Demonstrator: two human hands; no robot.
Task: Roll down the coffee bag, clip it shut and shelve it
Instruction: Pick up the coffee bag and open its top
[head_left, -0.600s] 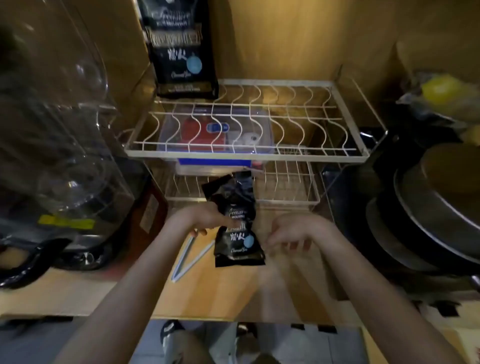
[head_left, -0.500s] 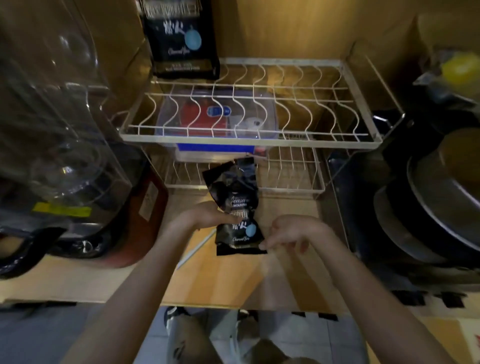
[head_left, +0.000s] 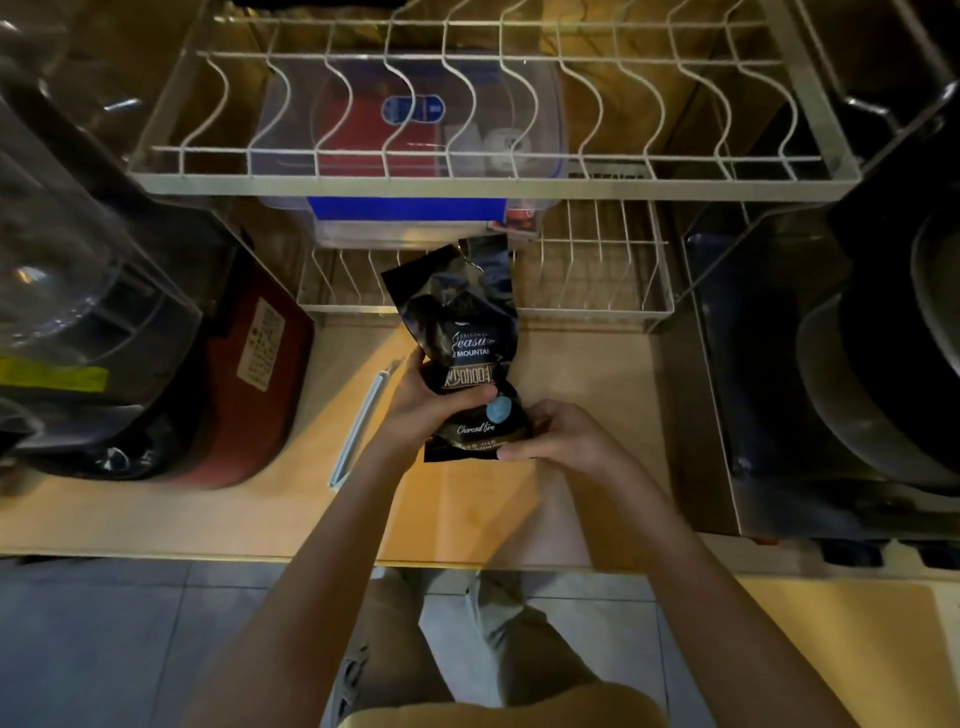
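Coffee bag (head_left: 464, 358): black, crumpled, top unrolled; gripped at its middle by the left hand (head_left: 427, 410), pinched at its lower corner by the right hand (head_left: 558, 436). Held over the wooden counter (head_left: 587, 395), before the wire rack (head_left: 488, 176). Sealing clip (head_left: 360, 422): laid flat left of the bag.

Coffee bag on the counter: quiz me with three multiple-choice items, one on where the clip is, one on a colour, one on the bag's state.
1. Where is the long pale plastic sealing clip?
A. On the wooden counter, beside the left hand
B. On the bag's top
C. On the upper wire rack

2. What colour is the round dot on the glossy black coffee bag?
A. Red
B. Light blue
C. Yellow

3. What state is the bag's top in?
A. Rolled and clipped
B. Cut off
C. Unrolled, crumpled, unclipped

Answers: 1 A, the clip lies flat on the counter; 2 B, the dot by the left thumb is light blue; 3 C, the top stands loose while the left hand and right hand hold the bag's lower part.
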